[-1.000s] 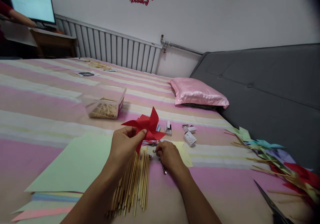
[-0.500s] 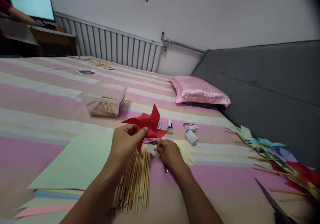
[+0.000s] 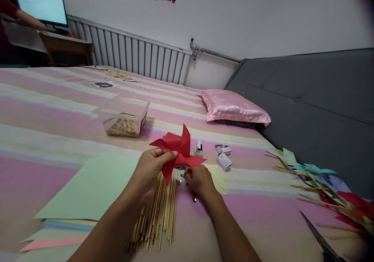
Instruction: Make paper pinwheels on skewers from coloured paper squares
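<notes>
One red pinwheel point(image 3: 183, 148) sits pinched in your left hand point(image 3: 149, 168) | your right hand point(image 3: 200, 180) curls by metal bits point(image 3: 179, 182), hold unclear | coloured pinwheels point(image 3: 317, 169) line the bed's point(image 3: 233, 223) headboard point(image 3: 321, 87) edge

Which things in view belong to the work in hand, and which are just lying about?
Likely belonging:
red paper pinwheel in the left hand
small metal pieces at the right hand
wooden sticks
green paper
scissors

Apparently unrelated:
pink pillow
monitor

Both forearms point(image 3: 109, 217) extend toward the far edge of the bed point(image 3: 248, 215); left hand point(image 3: 152, 166) raised, thumb pressed over bent fingers; right hand point(image 3: 201, 180) lower, back upward, fingers curled.
</notes>
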A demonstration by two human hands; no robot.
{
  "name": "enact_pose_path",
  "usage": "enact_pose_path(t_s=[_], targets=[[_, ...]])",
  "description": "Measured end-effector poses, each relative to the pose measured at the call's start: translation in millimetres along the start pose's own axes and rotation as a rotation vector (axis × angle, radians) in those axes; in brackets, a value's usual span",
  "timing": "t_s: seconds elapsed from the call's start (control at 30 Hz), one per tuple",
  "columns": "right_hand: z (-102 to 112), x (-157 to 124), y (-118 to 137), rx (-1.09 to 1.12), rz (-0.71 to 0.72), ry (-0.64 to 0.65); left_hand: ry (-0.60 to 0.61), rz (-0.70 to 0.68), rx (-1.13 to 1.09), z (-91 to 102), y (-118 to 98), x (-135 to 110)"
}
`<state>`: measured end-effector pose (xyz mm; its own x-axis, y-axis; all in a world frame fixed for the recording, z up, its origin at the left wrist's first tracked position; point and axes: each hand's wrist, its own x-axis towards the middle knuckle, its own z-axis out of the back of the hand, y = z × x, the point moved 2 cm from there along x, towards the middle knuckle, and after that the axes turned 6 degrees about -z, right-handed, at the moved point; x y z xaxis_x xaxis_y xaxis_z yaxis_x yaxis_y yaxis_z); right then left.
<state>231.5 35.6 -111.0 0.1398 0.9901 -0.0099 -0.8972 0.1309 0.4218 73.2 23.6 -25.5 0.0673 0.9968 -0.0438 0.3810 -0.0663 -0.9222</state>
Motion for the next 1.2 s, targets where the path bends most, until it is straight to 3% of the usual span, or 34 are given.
enact_pose_path(t_s=[0.27, 0.77, 0.97, 1.2], targets=[[3, 0, -5, 0.123, -0.004, -0.011, -0.036, -0.055, 0.032, 1.6, 3, 4], [17, 10, -25, 0.642, -0.006, 0.040, -0.097, -0.140, 0.100, 3.9, 2, 7], [17, 10, -26, 0.697, -0.074, 0.047, -0.095, -0.136, 0.079, 3.9, 2, 6], [7, 13, -33, 0.615, -0.167, 0.009, -0.105, -0.148, 0.100, 4.2, 3, 7]])
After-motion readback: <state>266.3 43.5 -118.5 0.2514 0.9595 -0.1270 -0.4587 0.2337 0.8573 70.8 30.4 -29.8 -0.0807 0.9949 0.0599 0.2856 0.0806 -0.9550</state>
